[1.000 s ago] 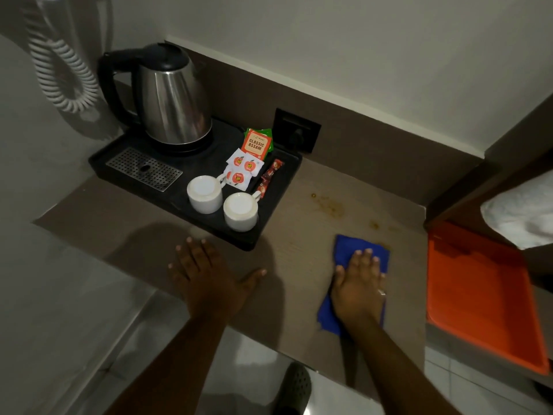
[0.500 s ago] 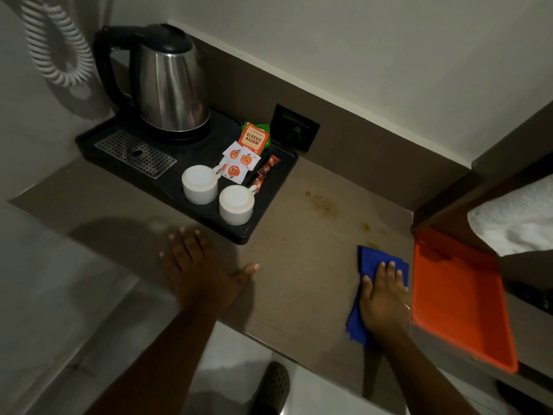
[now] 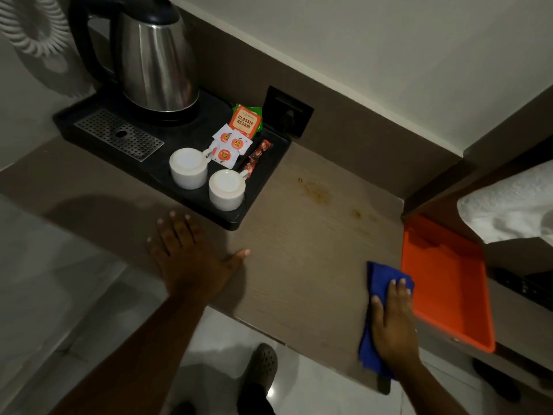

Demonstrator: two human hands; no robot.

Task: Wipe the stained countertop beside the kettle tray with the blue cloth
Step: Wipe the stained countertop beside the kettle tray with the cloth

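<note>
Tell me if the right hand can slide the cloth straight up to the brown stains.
Probably yes. The right hand lies flat on the blue cloth; only bare countertop separates it from the stains. The orange tray sits alongside, not across.

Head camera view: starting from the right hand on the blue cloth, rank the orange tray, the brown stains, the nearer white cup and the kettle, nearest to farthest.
1. Orange tray: just right of the right hand.
2. Brown stains: ahead on the countertop, toward the wall.
3. Nearer white cup: front right corner of the kettle tray, ahead and left.
4. Kettle: back of that tray, far left.
</note>
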